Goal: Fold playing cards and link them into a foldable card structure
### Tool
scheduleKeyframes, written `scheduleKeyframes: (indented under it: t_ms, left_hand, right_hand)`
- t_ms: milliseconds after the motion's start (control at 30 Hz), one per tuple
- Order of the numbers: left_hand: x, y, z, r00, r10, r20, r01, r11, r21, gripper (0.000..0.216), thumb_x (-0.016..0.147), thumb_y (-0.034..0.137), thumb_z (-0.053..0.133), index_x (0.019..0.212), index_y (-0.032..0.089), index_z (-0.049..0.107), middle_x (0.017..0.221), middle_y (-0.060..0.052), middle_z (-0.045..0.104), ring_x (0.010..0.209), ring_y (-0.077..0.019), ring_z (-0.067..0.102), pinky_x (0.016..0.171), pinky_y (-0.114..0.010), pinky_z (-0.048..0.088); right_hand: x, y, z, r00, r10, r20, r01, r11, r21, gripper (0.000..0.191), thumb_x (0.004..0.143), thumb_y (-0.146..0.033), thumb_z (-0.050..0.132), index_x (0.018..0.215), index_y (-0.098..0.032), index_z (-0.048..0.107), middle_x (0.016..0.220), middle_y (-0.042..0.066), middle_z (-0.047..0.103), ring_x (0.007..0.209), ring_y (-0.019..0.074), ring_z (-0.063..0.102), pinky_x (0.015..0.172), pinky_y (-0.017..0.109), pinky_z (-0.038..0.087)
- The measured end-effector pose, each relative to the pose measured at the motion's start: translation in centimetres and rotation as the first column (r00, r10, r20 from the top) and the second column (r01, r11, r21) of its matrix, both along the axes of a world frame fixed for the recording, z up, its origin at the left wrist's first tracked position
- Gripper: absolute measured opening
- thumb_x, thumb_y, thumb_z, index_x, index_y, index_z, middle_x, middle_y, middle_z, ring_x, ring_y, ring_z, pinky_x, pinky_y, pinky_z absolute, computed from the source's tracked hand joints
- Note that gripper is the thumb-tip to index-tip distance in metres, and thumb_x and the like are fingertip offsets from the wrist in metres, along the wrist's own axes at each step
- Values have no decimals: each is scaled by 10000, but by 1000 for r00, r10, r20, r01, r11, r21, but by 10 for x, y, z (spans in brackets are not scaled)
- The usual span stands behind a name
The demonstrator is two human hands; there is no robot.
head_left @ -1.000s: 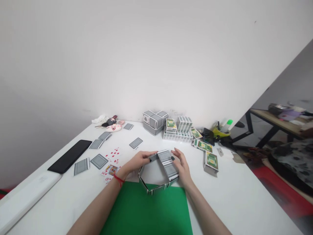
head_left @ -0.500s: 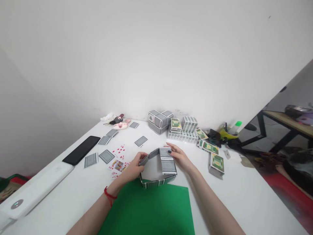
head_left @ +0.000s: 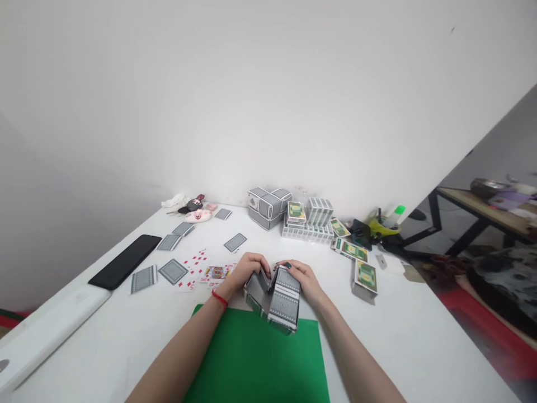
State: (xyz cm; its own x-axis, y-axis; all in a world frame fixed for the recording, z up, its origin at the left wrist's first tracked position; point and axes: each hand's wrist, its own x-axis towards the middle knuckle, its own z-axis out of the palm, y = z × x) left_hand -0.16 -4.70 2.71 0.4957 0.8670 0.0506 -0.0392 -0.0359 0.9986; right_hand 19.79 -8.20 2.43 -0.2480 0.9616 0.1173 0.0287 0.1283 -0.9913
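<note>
Both my hands hold a folded structure of grey-backed playing cards just above the far edge of a green mat. My left hand curls over its left panels, fingers closed on the top edge. On the right side my right hand grips the upright panel, dark nails showing. The card panels are folded in close together, forming a compact block. A red string circles my left wrist.
Loose cards lie face up and face down to the left on the white table. A black phone and a white bar sit far left. Card cubes, green card boxes and a yellow cup stand behind.
The open ring of linked cards has been folded inward into a tight block. Both hands have come closer together over it.
</note>
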Motion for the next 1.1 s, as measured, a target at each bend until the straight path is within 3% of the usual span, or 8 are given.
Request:
scheduleKeyframes:
  t_ms: [167,333,500,633,733,833,1000,1100]
  left_hand:
    - [-9,0,9,994,60,-95,-56,997,45,217,624,154,513,746,130,691,768,-51,694,769,-183,611,744,-287,456]
    - [-18,-2,14,979,125,-161,-131,991,-29,295,717,320,582,918,141,702,1006,-80,684,986,-225,588,883,-318,430]
    - [-15,1,12,926,294,-236,-294,955,39,306,677,375,631,864,147,717,924,-69,706,902,-214,618,803,-292,460]
    - [-14,0,17,819,428,-383,-395,904,166,275,647,386,639,757,147,720,770,-54,716,740,-200,632,641,-267,451]
    - [-17,-1,22,719,490,-493,-424,871,248,263,649,408,629,699,166,720,715,-39,710,687,-198,626,585,-265,416]
    - [-18,-1,23,691,515,-507,-430,857,285,251,656,414,623,681,185,723,723,-29,713,693,-200,624,591,-268,409]
    - [-12,-4,15,832,434,-344,-417,900,128,273,666,392,623,755,156,725,823,-60,718,818,-227,628,696,-282,445]
    - [-10,-13,10,954,267,-136,-277,958,-67,347,726,406,550,839,121,715,918,-88,705,896,-242,620,777,-310,458]
  right_hand:
    - [10,0,-5,1000,23,-5,-23,999,-26,302,752,-423,573,904,-186,682,830,41,666,725,190,584,664,303,439]
    - [11,-1,-8,992,51,-113,-57,997,-51,276,764,-392,577,913,-176,663,886,58,668,781,196,595,688,294,442]
    - [10,-5,-6,988,88,-130,-92,996,-23,253,758,-363,613,949,-200,643,959,63,666,850,203,605,745,307,449]
    - [9,-6,-5,982,123,-144,-118,992,40,188,771,-360,611,869,-205,654,999,67,656,914,206,596,809,325,438]
    - [10,-5,-5,981,150,-125,-144,988,56,175,763,-354,624,844,-201,653,1005,71,652,937,209,590,835,337,428]
    - [10,-4,-4,980,160,-115,-156,987,43,177,737,-348,655,824,-194,640,1010,75,652,949,214,588,856,350,420]
    - [9,-7,-1,973,189,-136,-184,982,45,208,768,-349,622,897,-187,613,1004,86,656,934,209,598,842,352,428]
    - [8,-9,0,975,172,-142,-166,985,49,234,776,-339,611,952,-186,613,957,75,662,884,195,605,792,327,447]
